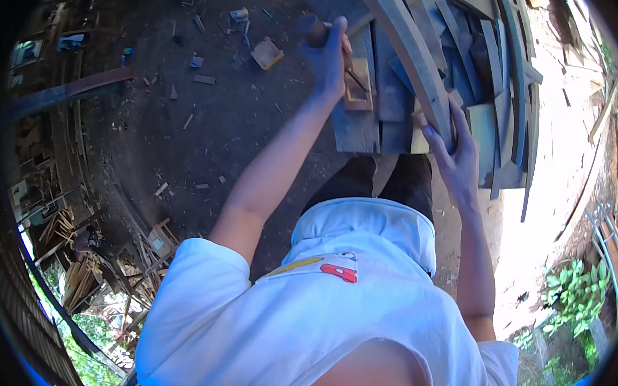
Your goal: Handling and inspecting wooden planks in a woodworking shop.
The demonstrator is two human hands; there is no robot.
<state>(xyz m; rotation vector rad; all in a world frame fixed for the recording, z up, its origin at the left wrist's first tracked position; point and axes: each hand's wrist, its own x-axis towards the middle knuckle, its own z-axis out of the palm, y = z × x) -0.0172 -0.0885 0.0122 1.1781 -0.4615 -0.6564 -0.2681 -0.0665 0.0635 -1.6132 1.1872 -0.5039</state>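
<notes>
My left hand (329, 63) is closed around a hand tool with a dark, thick rounded end (312, 30). A thin dark shaft (358, 80) slants out on its other side, over a small light wooden block (359, 97) with a recess. The tool's exact kind is unclear. My right hand (458, 152) grips the near end of a long curved wooden beam (419, 62), thumb on one side and fingers on the other. The beam runs away to the upper left, above a surface of dark boards (355, 128). A pale wood piece (420, 140) lies beside my right thumb.
Several curved wood slats (503, 84) are heaped at the right of the boards. Wood scraps and a light box-like piece (267, 53) lie on the dark floor (207, 123). Piled sticks (81, 282) are at the lower left, green plants (575, 294) at the right.
</notes>
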